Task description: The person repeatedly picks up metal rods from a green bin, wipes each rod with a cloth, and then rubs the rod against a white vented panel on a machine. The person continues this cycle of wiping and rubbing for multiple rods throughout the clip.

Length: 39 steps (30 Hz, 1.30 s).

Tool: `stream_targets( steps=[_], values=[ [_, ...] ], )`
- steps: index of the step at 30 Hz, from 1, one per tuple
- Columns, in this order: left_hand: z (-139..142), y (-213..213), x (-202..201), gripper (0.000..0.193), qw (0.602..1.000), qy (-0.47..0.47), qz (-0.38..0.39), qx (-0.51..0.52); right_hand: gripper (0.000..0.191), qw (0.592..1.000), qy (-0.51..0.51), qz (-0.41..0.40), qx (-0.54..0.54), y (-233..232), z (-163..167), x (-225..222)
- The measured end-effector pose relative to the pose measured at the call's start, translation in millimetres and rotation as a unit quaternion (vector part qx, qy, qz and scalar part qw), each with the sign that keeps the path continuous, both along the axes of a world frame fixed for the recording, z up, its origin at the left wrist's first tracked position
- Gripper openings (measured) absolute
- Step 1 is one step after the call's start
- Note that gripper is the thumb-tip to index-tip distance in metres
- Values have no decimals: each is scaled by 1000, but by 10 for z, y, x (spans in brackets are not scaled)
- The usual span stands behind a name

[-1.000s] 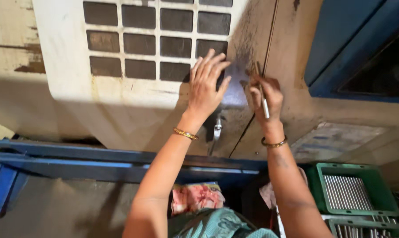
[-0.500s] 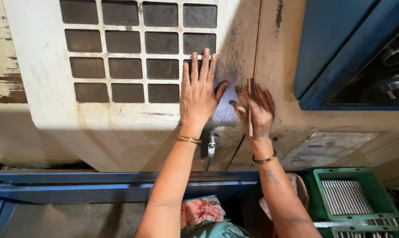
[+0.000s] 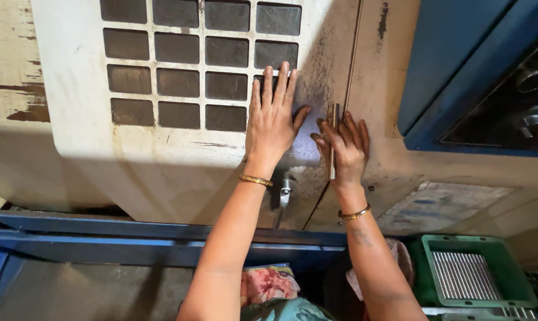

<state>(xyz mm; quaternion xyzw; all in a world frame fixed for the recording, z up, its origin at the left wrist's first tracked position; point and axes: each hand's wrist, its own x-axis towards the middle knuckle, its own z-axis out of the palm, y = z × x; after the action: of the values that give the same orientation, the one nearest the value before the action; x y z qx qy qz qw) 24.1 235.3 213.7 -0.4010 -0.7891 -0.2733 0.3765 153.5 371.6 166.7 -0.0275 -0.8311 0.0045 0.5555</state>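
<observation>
My left hand (image 3: 274,122) lies flat with fingers spread on the dirty cream sliding door (image 3: 162,160) of a machine, at the lower right corner of its grid of dark window panes (image 3: 200,62). My right hand (image 3: 344,148) presses on the door's edge by the vertical seam and holds a thin metal rod (image 3: 334,142) upright between its fingers. A small metal handle (image 3: 285,193) sticks out below my left wrist. Both wrists wear gold bangles.
A blue control panel (image 3: 483,77) with dark knobs stands at the upper right. A green crate (image 3: 477,276) with a grey ribbed part sits at the lower right. A blue rail (image 3: 102,238) runs along the machine's base.
Both hands have slid up and left along the door. My left hand now lies flatter against the window grid, and the view has drawn closer to the door.
</observation>
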Motion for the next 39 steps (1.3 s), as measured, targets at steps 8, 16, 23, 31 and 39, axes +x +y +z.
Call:
stream_targets(
  steps=[8, 16, 23, 31, 39],
  values=[
    [-38, 17, 68, 80, 999, -8, 25, -23, 45, 1000, 18, -9, 13, 36, -30, -23],
    [-393, -37, 288, 76, 998, -20, 33, -52, 53, 999, 19, 14, 29, 124, -95, -12],
    [-981, -107, 666, 80, 997, -62, -31, -42, 67, 996, 49, 39, 63, 186, -165, 64],
    [-1307, -256, 933, 85, 988, -118, -83, -59, 67, 997, -12, -11, 72, 127, -107, 72],
    [-1217, -682, 1168, 36, 908, -290, -271, 135, 58, 965, 17, 194, -176, -41, -336, 146]
  ],
)
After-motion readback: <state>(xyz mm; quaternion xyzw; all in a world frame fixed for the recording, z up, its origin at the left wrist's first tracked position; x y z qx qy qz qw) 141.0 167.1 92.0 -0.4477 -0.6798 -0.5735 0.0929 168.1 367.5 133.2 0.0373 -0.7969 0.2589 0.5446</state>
